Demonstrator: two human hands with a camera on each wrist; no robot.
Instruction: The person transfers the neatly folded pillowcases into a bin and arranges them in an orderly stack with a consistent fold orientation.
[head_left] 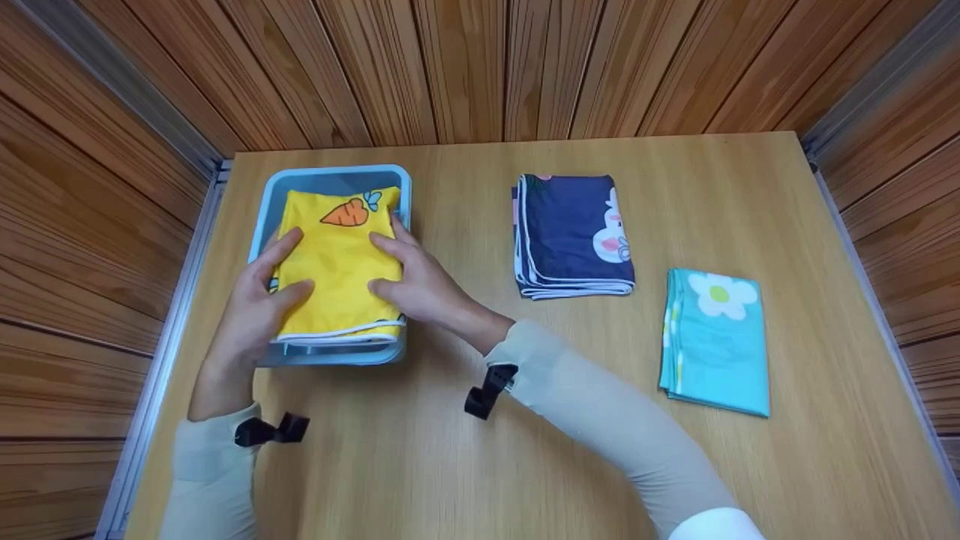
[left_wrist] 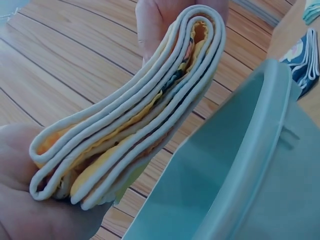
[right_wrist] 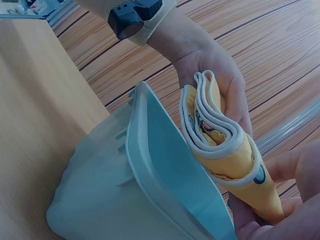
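Observation:
A folded yellow cloth [head_left: 337, 262] with a carrot print and white piped edges is held between both hands over the blue plastic bin [head_left: 330, 358]. My left hand [head_left: 259, 300] grips its left side, thumb on top. On the opposite side my right hand [head_left: 424, 281] grips it, also with the thumb on top. Both wrist views show the cloth's stacked layers [left_wrist: 135, 110] at the bin's mouth, sagging in the middle. In the right wrist view the bin wall [right_wrist: 110, 170] stands beside the cloth [right_wrist: 240, 165].
A folded navy cloth [head_left: 570, 232] with a rabbit print lies right of the bin on the wooden table [head_left: 450, 450]. Further right and nearer lies a folded turquoise cloth [head_left: 716, 345] with a white flower. Wood-panelled walls [head_left: 465, 67] enclose the table at the back and sides.

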